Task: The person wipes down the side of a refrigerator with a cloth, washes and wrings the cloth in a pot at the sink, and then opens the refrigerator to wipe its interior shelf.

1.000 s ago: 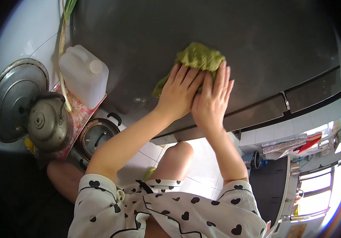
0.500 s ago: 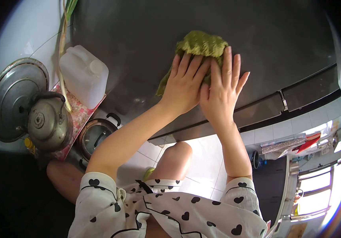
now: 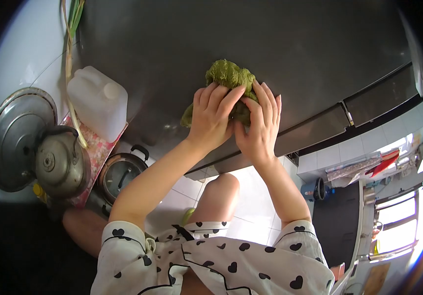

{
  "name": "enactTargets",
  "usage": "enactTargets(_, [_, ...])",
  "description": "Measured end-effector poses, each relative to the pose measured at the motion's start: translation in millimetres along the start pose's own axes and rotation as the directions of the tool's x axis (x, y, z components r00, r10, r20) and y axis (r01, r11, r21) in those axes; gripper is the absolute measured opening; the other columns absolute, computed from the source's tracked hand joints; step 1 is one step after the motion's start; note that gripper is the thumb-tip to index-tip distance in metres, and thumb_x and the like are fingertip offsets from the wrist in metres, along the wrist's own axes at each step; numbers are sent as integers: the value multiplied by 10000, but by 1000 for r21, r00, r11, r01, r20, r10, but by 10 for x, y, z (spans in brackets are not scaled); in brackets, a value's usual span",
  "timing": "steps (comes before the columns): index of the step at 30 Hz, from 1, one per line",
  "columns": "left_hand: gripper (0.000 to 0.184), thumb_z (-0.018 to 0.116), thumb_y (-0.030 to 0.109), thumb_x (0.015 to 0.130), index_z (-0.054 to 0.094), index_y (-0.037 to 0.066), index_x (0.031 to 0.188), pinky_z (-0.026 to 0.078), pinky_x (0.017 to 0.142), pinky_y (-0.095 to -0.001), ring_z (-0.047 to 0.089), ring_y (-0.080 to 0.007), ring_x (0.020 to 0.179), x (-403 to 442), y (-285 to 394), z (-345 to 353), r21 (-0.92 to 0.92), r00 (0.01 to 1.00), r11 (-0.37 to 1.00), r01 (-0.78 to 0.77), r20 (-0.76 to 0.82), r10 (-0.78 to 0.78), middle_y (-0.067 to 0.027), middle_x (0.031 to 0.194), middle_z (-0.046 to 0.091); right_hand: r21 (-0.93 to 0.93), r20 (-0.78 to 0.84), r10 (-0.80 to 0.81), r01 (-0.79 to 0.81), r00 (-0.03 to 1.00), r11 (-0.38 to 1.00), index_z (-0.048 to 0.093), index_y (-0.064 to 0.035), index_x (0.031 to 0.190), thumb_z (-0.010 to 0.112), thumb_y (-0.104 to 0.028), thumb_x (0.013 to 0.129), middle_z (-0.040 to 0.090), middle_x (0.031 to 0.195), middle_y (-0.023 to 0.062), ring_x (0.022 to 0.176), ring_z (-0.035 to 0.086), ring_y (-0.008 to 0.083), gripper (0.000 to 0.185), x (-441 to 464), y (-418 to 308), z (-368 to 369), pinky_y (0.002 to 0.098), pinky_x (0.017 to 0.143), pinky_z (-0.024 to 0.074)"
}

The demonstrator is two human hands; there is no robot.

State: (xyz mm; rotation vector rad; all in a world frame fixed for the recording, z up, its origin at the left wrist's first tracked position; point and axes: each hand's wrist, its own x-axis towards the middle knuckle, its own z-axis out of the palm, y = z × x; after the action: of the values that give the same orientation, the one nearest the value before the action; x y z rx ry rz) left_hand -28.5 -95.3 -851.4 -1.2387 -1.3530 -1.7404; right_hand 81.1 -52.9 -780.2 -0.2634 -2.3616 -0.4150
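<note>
A crumpled green cloth (image 3: 230,73) lies against a large dark grey panel (image 3: 314,64). My left hand (image 3: 210,115) presses on the cloth, its fingers bent and bunching the fabric. Close beside it, my right hand (image 3: 260,125) has its fingers curled over the cloth's right side, and the two thumbs nearly meet. Part of the cloth is hidden under both hands; its folded upper end sticks out beyond the fingertips, and a corner shows left of my left hand.
At left, a white plastic jug (image 3: 98,101) and a metal kettle (image 3: 61,162) stand on a red-patterned surface (image 3: 104,147). A large round lid (image 3: 17,123) leans behind the kettle. A lidded pot (image 3: 120,174) sits lower. Long green onions (image 3: 69,64) rise beside the jug.
Both hands have drawn the cloth down and slightly left along the panel. The fingers, straighter before, are now more bent, and the cloth is more bunched.
</note>
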Motion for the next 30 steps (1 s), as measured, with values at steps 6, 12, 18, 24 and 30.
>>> enactTargets(6, [812, 713, 109, 641, 408, 133, 1393, 305, 974, -507, 322, -340, 1189, 201, 46, -30, 128, 984, 992, 5, 174, -27, -113, 1260, 342, -115, -73, 3, -11, 997, 993, 563, -53, 1161, 546, -42, 687, 406, 1415, 154, 1333, 343, 339, 474, 166, 25, -87, 558, 1100, 140])
enactTargets(12, [666, 622, 218, 781, 384, 111, 1393, 190, 1055, -630, 259, -407, 1271, -1, -68, 196, 158, 994, 984, 86, 48, -95, -146, 1367, 257, -202, 1, -30, 30, 1000, 979, 561, -34, 1236, 532, -81, 804, 338, 1477, 111, 1376, 286, 312, 436, 63, 3, 197, 566, 1095, 162])
enactTargets(18, [735, 555, 343, 828, 271, 12, 1420, 107, 1075, -657, 190, -472, 1327, -865, -571, 177, 379, 936, 892, 245, 149, -320, -224, 1422, 262, -135, 249, -137, 174, 959, 975, 535, -34, 1268, 512, -96, 789, 303, 1495, 103, 1383, 281, 286, 483, -228, -275, 745, 552, 1081, 223])
enactTargets(24, [821, 462, 424, 888, 116, -89, 1428, 94, 1107, -598, 151, -490, 1345, -1692, -953, -17, 631, 841, 723, 283, 199, -503, -325, 1443, 176, -177, 499, -320, 456, 805, 872, 396, -76, 1405, 501, -200, 816, 206, 1541, 35, 1413, 201, 187, 610, -478, -622, 1351, 377, 1140, 171])
enactTargets(30, [782, 450, 378, 917, 87, -92, 1426, 117, 1105, -583, 126, -512, 1341, -1789, -779, -28, 503, 786, 728, 465, 145, -601, -356, 1443, 116, -120, 595, -392, 560, 702, 820, 391, -99, 1409, 521, -215, 820, 229, 1533, 45, 1406, 218, 208, 614, -467, -730, 1408, 418, 1134, 178])
